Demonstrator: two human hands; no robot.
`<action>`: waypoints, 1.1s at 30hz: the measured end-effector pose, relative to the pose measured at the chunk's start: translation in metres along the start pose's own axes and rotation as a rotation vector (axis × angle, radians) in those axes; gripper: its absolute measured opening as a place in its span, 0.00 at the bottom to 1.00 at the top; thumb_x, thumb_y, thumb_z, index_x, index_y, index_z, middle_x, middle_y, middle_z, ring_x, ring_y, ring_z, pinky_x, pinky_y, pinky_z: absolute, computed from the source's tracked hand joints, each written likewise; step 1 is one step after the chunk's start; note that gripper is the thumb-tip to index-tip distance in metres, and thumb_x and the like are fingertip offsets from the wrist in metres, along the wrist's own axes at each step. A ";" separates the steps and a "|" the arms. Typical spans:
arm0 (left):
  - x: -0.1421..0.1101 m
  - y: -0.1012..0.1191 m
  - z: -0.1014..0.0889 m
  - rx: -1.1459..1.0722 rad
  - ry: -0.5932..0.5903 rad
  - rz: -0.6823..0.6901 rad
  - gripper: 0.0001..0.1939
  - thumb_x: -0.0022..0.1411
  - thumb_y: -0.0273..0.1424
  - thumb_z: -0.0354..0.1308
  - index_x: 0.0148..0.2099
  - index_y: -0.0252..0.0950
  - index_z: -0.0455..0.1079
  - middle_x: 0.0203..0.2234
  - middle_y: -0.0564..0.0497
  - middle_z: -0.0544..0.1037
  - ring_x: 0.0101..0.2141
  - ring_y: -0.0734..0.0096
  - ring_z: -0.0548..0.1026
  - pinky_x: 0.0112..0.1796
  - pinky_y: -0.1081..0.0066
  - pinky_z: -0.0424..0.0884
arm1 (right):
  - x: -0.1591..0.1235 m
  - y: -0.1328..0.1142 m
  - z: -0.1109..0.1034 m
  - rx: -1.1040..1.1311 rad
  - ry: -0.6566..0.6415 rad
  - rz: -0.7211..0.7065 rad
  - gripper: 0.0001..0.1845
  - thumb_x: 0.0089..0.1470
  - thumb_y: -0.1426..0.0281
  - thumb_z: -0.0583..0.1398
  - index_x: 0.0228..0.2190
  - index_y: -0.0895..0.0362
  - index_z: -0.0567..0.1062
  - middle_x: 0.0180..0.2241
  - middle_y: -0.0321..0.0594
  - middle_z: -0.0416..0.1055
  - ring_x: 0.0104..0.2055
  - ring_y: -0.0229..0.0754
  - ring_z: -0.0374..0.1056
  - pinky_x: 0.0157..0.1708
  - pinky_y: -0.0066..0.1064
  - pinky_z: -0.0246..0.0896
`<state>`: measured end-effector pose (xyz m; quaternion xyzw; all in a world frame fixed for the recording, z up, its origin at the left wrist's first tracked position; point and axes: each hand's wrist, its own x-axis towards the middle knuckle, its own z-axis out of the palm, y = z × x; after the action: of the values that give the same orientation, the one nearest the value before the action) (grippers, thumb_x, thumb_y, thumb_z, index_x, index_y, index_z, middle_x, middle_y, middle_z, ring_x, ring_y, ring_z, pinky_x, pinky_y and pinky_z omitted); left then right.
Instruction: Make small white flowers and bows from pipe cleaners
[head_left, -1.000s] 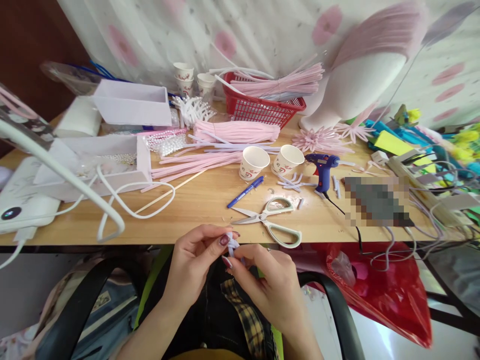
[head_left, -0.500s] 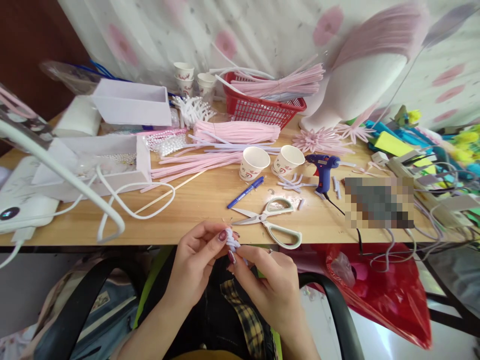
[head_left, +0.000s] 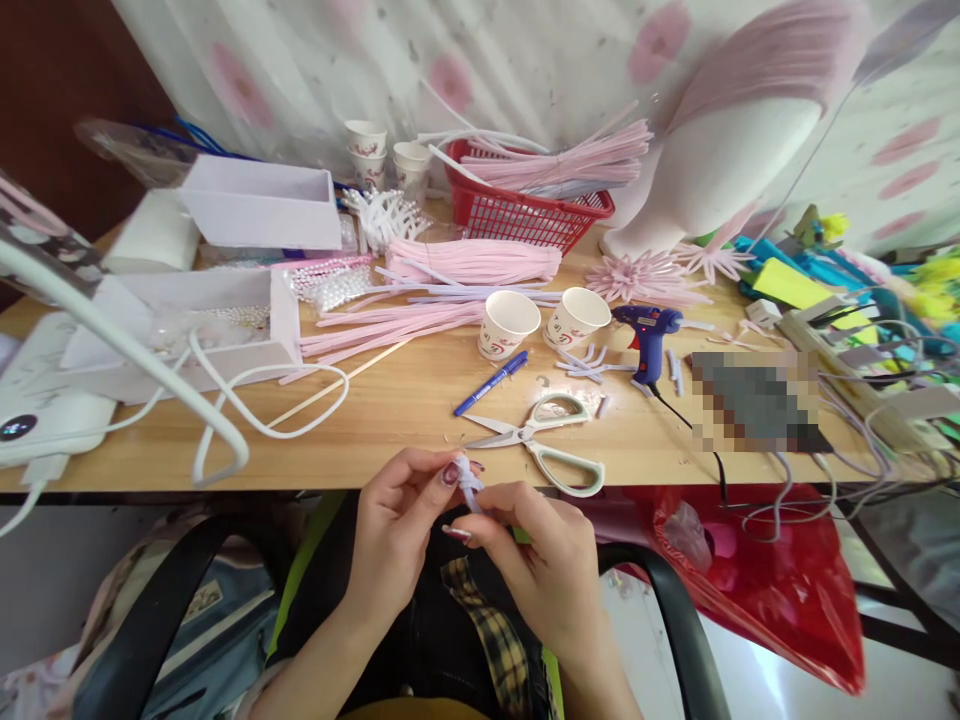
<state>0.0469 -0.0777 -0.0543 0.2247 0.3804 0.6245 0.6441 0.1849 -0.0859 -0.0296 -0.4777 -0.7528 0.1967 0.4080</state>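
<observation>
Left hand [head_left: 405, 510] pinching lilac twist [head_left: 468, 482] | right hand [head_left: 536, 545] touching its lower end, pinch unclear | paper cups [head_left: 510, 328]: print unreadable

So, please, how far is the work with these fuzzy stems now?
The pink flower looks finished, and short lilac pieces look already cut. In hand is a small twisted lilac piece, pinched by the left hand, with the right hand at its lower end. Probably left: shaping this piece, and perhaps using the long pink stems, which lie in a bundle.
</observation>
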 end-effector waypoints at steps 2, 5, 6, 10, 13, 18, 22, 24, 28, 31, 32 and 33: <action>-0.001 -0.002 -0.003 0.061 0.009 0.030 0.09 0.55 0.36 0.75 0.36 0.38 0.84 0.29 0.50 0.87 0.30 0.73 0.83 0.34 0.81 0.79 | 0.000 0.000 0.000 0.002 0.007 -0.008 0.21 0.68 0.55 0.58 0.29 0.56 0.73 0.19 0.33 0.77 0.17 0.34 0.72 0.20 0.22 0.60; -0.003 -0.005 -0.007 0.114 0.002 0.071 0.09 0.57 0.36 0.73 0.37 0.37 0.83 0.29 0.50 0.87 0.31 0.72 0.84 0.35 0.80 0.79 | 0.001 0.000 0.001 0.024 0.001 -0.003 0.21 0.68 0.55 0.58 0.29 0.56 0.73 0.19 0.33 0.77 0.18 0.34 0.72 0.20 0.21 0.60; -0.003 -0.006 -0.008 0.120 -0.010 0.081 0.08 0.58 0.36 0.73 0.37 0.37 0.83 0.29 0.50 0.86 0.31 0.72 0.84 0.35 0.80 0.79 | 0.001 0.001 0.002 0.032 -0.006 0.002 0.21 0.68 0.55 0.58 0.29 0.56 0.73 0.19 0.34 0.77 0.18 0.34 0.72 0.20 0.21 0.61; -0.003 -0.007 -0.009 0.139 -0.011 0.138 0.08 0.58 0.35 0.72 0.37 0.36 0.81 0.29 0.49 0.86 0.31 0.72 0.83 0.35 0.79 0.78 | 0.000 0.004 0.001 0.044 -0.017 0.034 0.18 0.69 0.59 0.58 0.29 0.56 0.71 0.20 0.34 0.77 0.19 0.35 0.73 0.21 0.21 0.62; -0.003 -0.003 -0.007 0.105 0.001 0.076 0.10 0.56 0.35 0.74 0.36 0.36 0.81 0.29 0.49 0.85 0.31 0.71 0.83 0.36 0.78 0.79 | -0.002 0.005 -0.001 0.052 -0.047 0.044 0.13 0.68 0.67 0.59 0.29 0.55 0.69 0.21 0.34 0.77 0.19 0.35 0.73 0.20 0.21 0.61; -0.003 0.006 0.001 0.058 0.059 0.005 0.13 0.53 0.38 0.76 0.35 0.35 0.81 0.29 0.49 0.86 0.30 0.70 0.83 0.34 0.77 0.80 | -0.001 -0.001 -0.008 0.111 -0.106 0.033 0.09 0.65 0.71 0.60 0.31 0.54 0.70 0.23 0.33 0.78 0.21 0.35 0.73 0.23 0.22 0.62; -0.003 0.005 -0.001 0.082 0.038 0.056 0.11 0.54 0.37 0.75 0.36 0.37 0.81 0.30 0.49 0.87 0.30 0.71 0.83 0.35 0.77 0.79 | 0.001 -0.004 -0.009 0.170 -0.132 0.015 0.05 0.64 0.74 0.58 0.34 0.54 0.70 0.27 0.33 0.79 0.26 0.35 0.75 0.28 0.22 0.66; -0.003 0.002 -0.005 0.092 0.003 0.064 0.10 0.56 0.36 0.74 0.37 0.37 0.81 0.31 0.49 0.87 0.31 0.71 0.83 0.36 0.78 0.79 | 0.001 -0.004 -0.008 0.162 -0.127 0.016 0.06 0.65 0.75 0.58 0.35 0.54 0.71 0.27 0.34 0.80 0.26 0.36 0.76 0.29 0.22 0.66; -0.003 -0.005 -0.010 0.113 0.003 0.067 0.10 0.59 0.37 0.72 0.38 0.37 0.80 0.33 0.47 0.87 0.33 0.69 0.84 0.35 0.77 0.79 | -0.001 -0.003 -0.002 0.086 -0.099 0.017 0.06 0.65 0.76 0.57 0.34 0.55 0.71 0.27 0.36 0.80 0.26 0.38 0.77 0.27 0.24 0.66; -0.005 -0.007 -0.009 0.123 0.040 0.062 0.11 0.59 0.37 0.72 0.39 0.36 0.79 0.33 0.46 0.87 0.32 0.68 0.84 0.32 0.76 0.79 | -0.003 -0.001 0.001 0.052 -0.086 -0.007 0.06 0.64 0.75 0.58 0.33 0.55 0.71 0.26 0.36 0.80 0.24 0.38 0.76 0.26 0.24 0.65; -0.005 -0.007 -0.008 0.125 0.050 0.051 0.11 0.59 0.37 0.71 0.39 0.36 0.78 0.33 0.46 0.87 0.32 0.67 0.84 0.32 0.76 0.79 | -0.003 -0.001 0.002 0.037 -0.078 -0.019 0.06 0.64 0.75 0.58 0.33 0.54 0.71 0.25 0.36 0.80 0.23 0.38 0.75 0.25 0.24 0.65; -0.005 -0.007 -0.007 0.127 0.049 0.037 0.12 0.59 0.37 0.72 0.40 0.35 0.78 0.33 0.45 0.87 0.32 0.66 0.85 0.31 0.76 0.79 | -0.003 0.000 0.002 0.015 -0.066 -0.031 0.06 0.64 0.75 0.59 0.33 0.54 0.72 0.24 0.35 0.80 0.22 0.37 0.74 0.24 0.24 0.65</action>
<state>0.0462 -0.0844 -0.0628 0.2567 0.4309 0.6162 0.6073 0.1838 -0.0885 -0.0322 -0.4559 -0.7717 0.2116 0.3897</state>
